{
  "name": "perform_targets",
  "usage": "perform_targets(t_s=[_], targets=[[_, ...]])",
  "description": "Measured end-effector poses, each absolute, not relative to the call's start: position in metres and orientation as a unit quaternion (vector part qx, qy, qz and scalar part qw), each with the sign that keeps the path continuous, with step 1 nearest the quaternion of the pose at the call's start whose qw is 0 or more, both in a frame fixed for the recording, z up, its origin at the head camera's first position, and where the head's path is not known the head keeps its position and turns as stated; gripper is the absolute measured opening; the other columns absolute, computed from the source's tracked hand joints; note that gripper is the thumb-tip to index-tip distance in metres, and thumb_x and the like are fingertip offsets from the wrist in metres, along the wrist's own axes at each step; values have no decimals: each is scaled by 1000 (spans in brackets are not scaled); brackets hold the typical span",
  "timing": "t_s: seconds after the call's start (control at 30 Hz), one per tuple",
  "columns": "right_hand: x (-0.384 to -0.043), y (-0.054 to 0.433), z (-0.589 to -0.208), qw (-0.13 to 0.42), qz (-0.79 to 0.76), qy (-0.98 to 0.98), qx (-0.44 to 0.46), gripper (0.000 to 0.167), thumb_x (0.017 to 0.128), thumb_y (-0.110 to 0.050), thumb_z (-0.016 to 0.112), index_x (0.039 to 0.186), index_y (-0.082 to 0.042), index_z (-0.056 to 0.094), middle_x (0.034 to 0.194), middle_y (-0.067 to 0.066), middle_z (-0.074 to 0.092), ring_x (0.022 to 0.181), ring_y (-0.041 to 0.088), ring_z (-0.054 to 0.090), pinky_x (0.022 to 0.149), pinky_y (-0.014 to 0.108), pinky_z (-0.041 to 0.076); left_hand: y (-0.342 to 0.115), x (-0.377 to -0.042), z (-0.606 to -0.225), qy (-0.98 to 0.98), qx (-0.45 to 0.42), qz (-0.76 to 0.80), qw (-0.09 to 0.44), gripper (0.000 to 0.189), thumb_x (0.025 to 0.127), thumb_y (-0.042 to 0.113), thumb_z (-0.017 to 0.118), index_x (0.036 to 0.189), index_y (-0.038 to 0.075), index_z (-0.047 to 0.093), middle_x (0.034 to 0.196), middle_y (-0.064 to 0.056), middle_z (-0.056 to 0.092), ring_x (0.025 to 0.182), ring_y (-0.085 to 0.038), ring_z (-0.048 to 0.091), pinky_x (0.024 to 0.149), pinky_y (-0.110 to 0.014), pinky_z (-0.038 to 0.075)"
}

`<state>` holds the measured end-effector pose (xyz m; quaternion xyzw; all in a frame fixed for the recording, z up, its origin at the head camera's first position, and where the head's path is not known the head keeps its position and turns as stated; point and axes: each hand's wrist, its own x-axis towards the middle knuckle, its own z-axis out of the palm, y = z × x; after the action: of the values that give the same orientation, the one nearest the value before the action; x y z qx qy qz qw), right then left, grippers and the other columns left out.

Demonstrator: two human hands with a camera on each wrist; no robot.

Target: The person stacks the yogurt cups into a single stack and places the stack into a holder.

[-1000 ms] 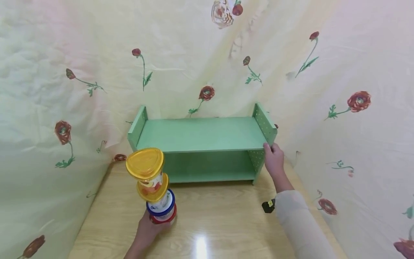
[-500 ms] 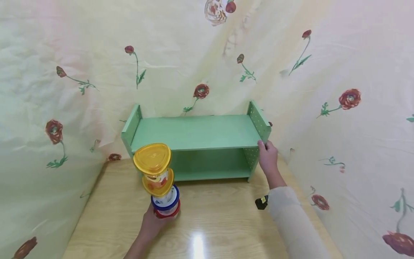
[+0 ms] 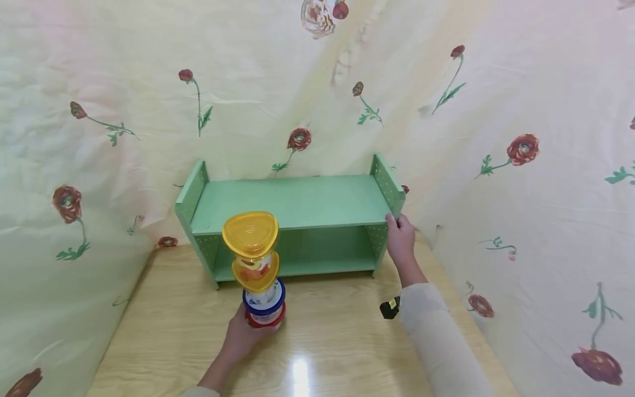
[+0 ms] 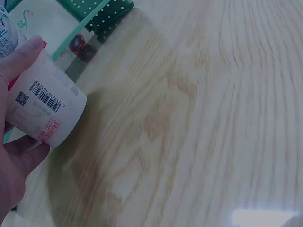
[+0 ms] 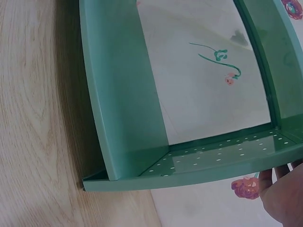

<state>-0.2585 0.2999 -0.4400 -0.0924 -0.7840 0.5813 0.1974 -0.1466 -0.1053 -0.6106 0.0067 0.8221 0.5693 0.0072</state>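
Observation:
My left hand (image 3: 246, 332) grips the lowest tub of an upright stack in front of the shelf. Topmost in that stack is a tub with a rounded-triangular yellow lid (image 3: 250, 234); under it come a second yellow lid (image 3: 256, 274), a blue-lidded tub (image 3: 264, 298) and a red-rimmed tub (image 3: 267, 321). The left wrist view shows the white side of the bottom tub (image 4: 52, 101) with a barcode, thumb and fingers around it. My right hand (image 3: 401, 240) holds the front edge of the right side panel of a green two-tier shelf (image 3: 292, 201), thumb at the upper board.
The shelf stands on a wooden table (image 3: 327, 336) against flowered cloth (image 3: 258, 94) that also covers both sides. Near my right sleeve is a small black object with a yellow patch (image 3: 389, 307). Dotted holes mark the shelf's side panel (image 5: 213, 153).
My left hand has carried the stack rightward across the shelf's front, uncovering its left side panel. The right hand keeps its hold on the shelf. The whole head view has shifted slightly.

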Motion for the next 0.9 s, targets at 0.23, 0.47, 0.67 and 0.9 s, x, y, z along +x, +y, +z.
perform_targets(t_s=[0.23, 0.47, 0.67, 0.9], targets=[[-256, 297, -441, 193, 580, -786, -91, 55, 107, -40, 47, 139, 4, 52, 141, 22, 55, 132, 32, 48, 110, 53, 39, -88, -153, -605, 798, 47, 600, 21, 99, 67, 33, 96, 148, 20, 42, 138, -2, 58, 127, -28, 56, 104, -53, 47], [-256, 298, -442, 195, 577, -788, -91, 54, 107, -40, 48, 140, 3, 52, 141, 22, 55, 133, 32, 49, 110, 52, 40, -67, -158, -593, 780, 84, 618, 42, 98, 69, 30, 95, 150, 24, 39, 140, 0, 56, 129, -27, 54, 106, -53, 45], [-257, 297, -441, 192, 580, -786, -91, 52, 107, -38, 47, 142, 1, 51, 143, 20, 54, 135, 32, 48, 111, 51, 40, -51, -158, -580, 775, 115, 619, 53, 96, 71, 36, 93, 150, 27, 39, 142, 3, 55, 129, -26, 53, 106, -53, 46], [-259, 296, -441, 194, 577, -788, -90, 54, 107, -40, 46, 144, 0, 50, 145, 19, 53, 135, 32, 47, 111, 51, 40, -39, -156, -570, 777, 134, 612, 58, 96, 72, 34, 93, 150, 30, 38, 142, 5, 54, 130, -24, 52, 107, -52, 45]])
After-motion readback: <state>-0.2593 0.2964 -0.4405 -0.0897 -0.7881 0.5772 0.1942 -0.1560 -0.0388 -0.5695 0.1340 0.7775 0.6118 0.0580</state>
